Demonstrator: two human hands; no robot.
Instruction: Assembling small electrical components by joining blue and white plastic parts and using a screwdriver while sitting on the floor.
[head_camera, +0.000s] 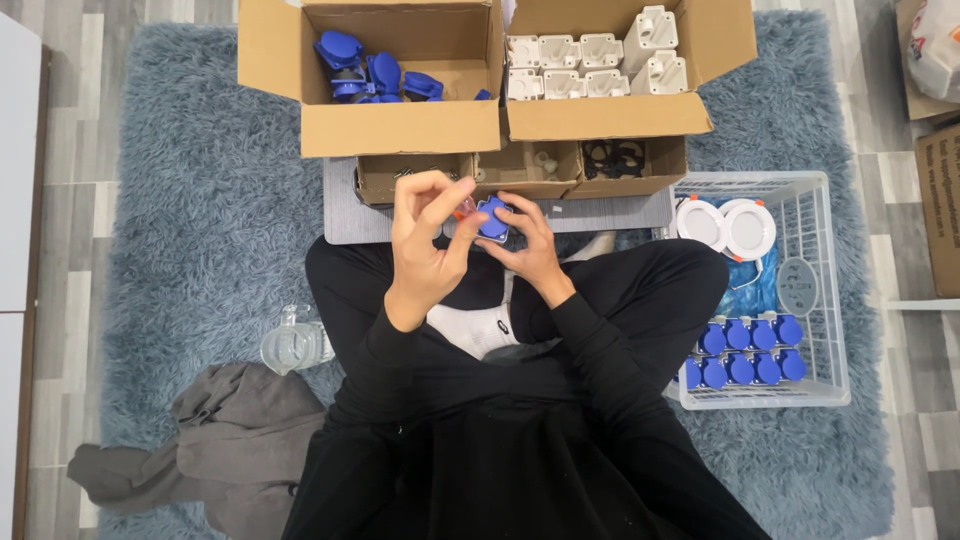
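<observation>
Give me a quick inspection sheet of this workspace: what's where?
Surface: shaggy blue-grey rug on a grey plank floor.
Job's things: small blue part held between both hands; blue parts in the left carton, white parts in the right carton.
Clutter: water bottle, grey garment, white basket with blue parts and round white discs.
Fingers: left hand and right hand pinch the part.
Cables: nothing seen.
Surroundings: more cardboard boxes at the right edge.

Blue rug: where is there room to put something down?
The blue rug is bare left of the cardboard boxes, above the water bottle. It is crowded right by the white basket and lower left by grey clothing.
</observation>
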